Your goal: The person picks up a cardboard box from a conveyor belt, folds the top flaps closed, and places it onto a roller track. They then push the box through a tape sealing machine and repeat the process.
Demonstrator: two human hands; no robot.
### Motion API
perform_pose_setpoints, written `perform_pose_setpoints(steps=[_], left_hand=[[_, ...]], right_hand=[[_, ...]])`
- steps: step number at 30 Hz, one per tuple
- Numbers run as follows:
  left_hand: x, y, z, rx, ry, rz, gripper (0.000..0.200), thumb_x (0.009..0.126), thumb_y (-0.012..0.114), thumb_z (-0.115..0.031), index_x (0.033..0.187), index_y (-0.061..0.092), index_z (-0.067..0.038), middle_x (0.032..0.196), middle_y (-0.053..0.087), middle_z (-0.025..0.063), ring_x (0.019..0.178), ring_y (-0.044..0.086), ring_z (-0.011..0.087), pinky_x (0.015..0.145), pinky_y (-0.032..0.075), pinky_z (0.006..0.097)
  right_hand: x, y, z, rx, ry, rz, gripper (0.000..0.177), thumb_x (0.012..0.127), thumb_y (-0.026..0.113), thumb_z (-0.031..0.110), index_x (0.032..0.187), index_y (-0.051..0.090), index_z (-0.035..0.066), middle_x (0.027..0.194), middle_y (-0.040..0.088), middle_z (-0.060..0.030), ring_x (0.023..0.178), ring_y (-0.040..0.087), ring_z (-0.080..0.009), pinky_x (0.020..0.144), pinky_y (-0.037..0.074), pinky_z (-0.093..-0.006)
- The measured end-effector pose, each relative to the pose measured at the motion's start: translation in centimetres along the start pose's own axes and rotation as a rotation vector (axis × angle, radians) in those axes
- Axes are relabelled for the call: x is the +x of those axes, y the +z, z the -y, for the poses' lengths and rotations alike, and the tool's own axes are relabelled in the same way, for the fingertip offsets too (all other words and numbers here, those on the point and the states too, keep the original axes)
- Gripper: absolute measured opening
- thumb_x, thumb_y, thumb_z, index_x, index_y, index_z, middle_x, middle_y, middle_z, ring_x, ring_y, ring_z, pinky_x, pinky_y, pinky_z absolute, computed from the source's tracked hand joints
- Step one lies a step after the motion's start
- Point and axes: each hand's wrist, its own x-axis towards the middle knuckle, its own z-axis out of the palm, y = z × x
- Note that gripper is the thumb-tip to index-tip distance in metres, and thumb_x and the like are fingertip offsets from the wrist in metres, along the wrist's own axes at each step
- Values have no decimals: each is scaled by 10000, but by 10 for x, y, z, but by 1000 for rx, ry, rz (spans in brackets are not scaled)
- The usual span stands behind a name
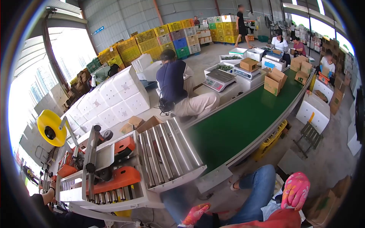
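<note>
My left hand (pixel 195 214), in a pink and red patterned glove, is low in the middle of the head view, close to my jeans. It is small and blurred there, so how its fingers are set is hard to make out. My right hand (pixel 295 189) wears a pink floral glove and is raised at the lower right. Its fingers droop downward, loosely bent, and nothing shows in them. Pale cloth (pixel 270 209) is beside it. In front of me runs a green conveyor belt (pixel 232 131), joined to a metal roller section (pixel 169 154).
A carton-sealing machine (pixel 114 178) with a yellow tape reel (pixel 51 128) stands left. Open cardboard boxes (pixel 274 81) ride the belt. A folding stool (pixel 310 136) and yellow crate (pixel 270 140) are at right. A crouching person (pixel 173 81) works beyond the belt, near scales (pixel 219 80).
</note>
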Motion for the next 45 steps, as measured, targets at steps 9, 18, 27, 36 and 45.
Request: perform_pose_setpoints(steps=[9, 18, 27, 36, 45], left_hand=[[62, 26, 33, 559, 142, 100, 286, 948, 479, -270, 1131, 554, -63, 1153, 595, 102, 1094, 548, 252, 934, 431, 376], [243, -33, 210, 622, -360, -201, 472, 890, 426, -433, 1274, 545, -185, 1288, 576, 41, 1198, 520, 204, 988, 419, 333], [256, -39, 176, 1159, -286, -249, 470, 889, 430, -433, 1265, 550, -177, 1282, 578, 44, 1185, 525, 209, 976, 423, 341], [261, -31, 179, 1195, -255, -267, 468, 888, 434, -433, 1256, 556, -170, 1276, 581, 47, 1171, 531, 214, 965, 426, 348], [280, -35, 157, 1255, -231, -253, 467, 887, 438, -434, 1247, 561, -162, 1271, 583, 50, 1157, 536, 219, 953, 430, 356]], right_hand=[[-17, -39, -158, 233, 103, -896, 180, 838, 667, 189, 937, 629, 44, 766, 639, -109, 775, 637, -219, 889, 450, -401], [42, -63, -413, -1238, 1118, -70, 442, 937, 458, 237, 1373, 455, 165, 1391, 462, -115, 1337, 361, -288, 1048, 327, -486], [38, -51, -433, -1031, 867, -663, 300, 852, 594, 126, 1147, 646, 123, 1258, 573, -107, 1244, 474, -286, 1027, 410, -379], [43, -54, -430, -923, 871, -718, 290, 821, 623, 61, 1108, 663, 79, 1207, 608, -134, 1242, 484, -294, 1033, 409, -385], [37, -54, -442, -986, 796, -712, 271, 800, 621, 93, 1065, 666, 66, 1171, 620, -122, 1228, 485, -312, 1032, 403, -407]])
